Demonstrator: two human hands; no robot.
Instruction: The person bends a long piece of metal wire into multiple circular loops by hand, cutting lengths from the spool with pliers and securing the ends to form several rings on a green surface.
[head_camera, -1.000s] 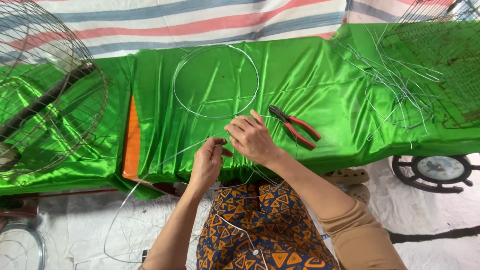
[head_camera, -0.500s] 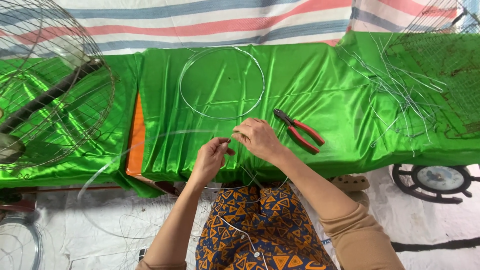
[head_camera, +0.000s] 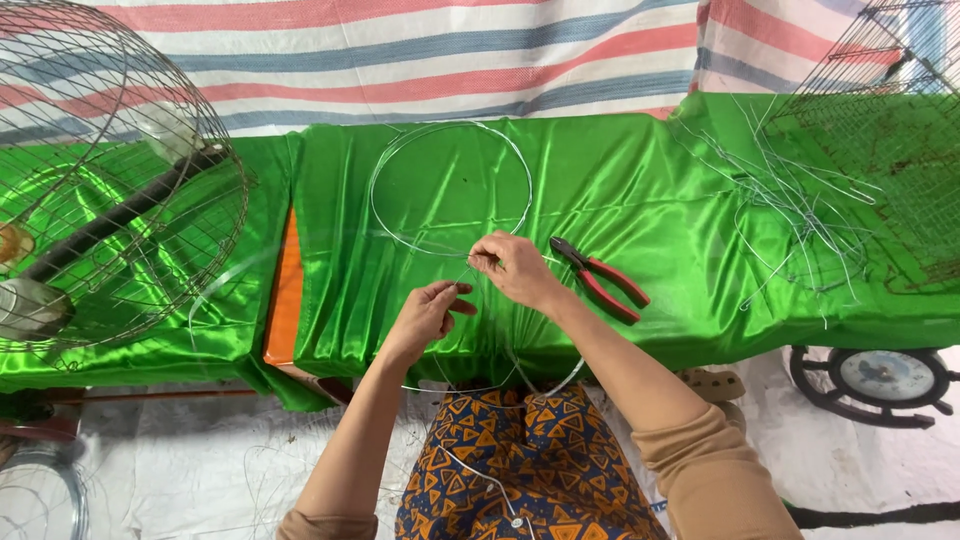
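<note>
Head view: the left hand and the right hand each pinch a thin wire between pressed fingertips, above the front edge of the green-draped table. A wire ring lies just behind them; red-handled pliers lie just right. A wire fan cage crowds the left end, loose wire offcuts the right.
</note>
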